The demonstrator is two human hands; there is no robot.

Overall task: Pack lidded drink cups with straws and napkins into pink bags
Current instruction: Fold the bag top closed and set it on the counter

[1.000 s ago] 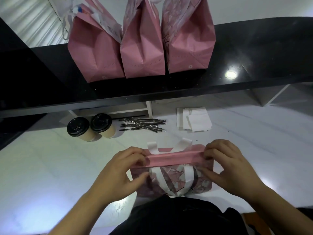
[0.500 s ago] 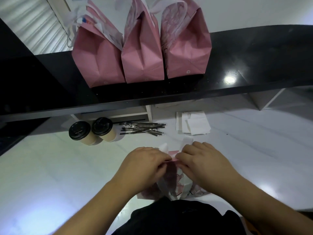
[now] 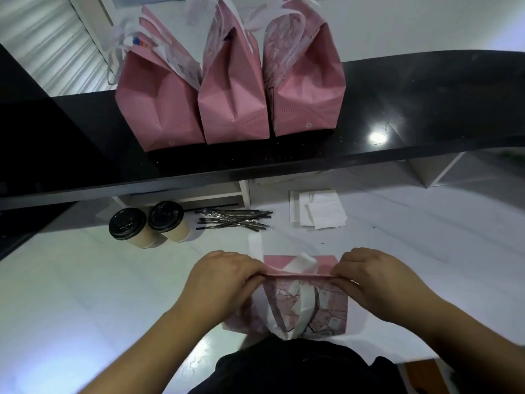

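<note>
A white marble-look counter point(image 3: 85, 294) fills the lower part of the view, seen from above by a camera on the person's head. Across the middle runs a raised black glossy shelf point(image 3: 412, 109), with a bright ceiling light reflected on its right part. Three filled pink bags point(image 3: 233, 103) stand upright on that shelf, side by side and touching, their white handles sticking up at the top edge of the view.

On the white counter, close to the person's body, sits a fourth pink bag point(image 3: 326, 302) with a printed front panel and white handles. The left hand point(image 3: 224, 280) pinches the left end of its top edge, fingers curled around the fabric. The right hand point(image 3: 375, 277) pinches the right end the same way. The top edge is stretched taut between them. Both forearms reach in from the bottom corners and cover the bag's lower sides; a dark garment at bottom centre hides its base.

Beyond the hands, under the shelf's front edge, two lidded drink cups point(image 3: 147, 226) with black lids stand touching each other at left. Just right of them lies a loose heap of wrapped dark straws point(image 3: 234, 220). Further right, well apart from the bag, lies a small stack of white napkins point(image 3: 321, 213)
</note>
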